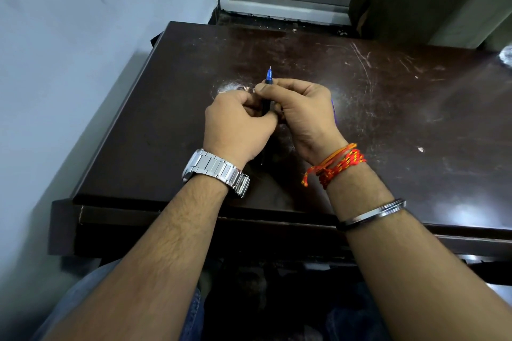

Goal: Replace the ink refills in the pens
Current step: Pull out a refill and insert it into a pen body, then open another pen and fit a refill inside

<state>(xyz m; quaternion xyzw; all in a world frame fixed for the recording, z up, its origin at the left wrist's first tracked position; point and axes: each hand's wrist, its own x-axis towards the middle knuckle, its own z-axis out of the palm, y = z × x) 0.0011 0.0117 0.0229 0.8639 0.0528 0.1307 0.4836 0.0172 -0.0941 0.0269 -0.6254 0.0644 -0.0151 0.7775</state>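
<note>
A dark pen [266,104] with a blue tip section and a fine metal point stands nearly upright above the table's middle, point away from me. My left hand [238,127] grips its lower barrel with curled fingers. Higher up, near the blue tip, the thumb and fingers of my right hand [302,111] pinch the pen. A thin blue or purple piece [333,109], maybe a refill, shows at the right hand's far edge; most of it is hidden. The barrel's lower end pokes out below my left hand [261,159].
The dark scratched wooden table [388,119] fills the view, with a wall close on the left and a window frame [277,5] behind it. A crumpled clear wrapper [505,55] lies at the far right edge. A pale smudge [230,87] sits just beyond my left hand.
</note>
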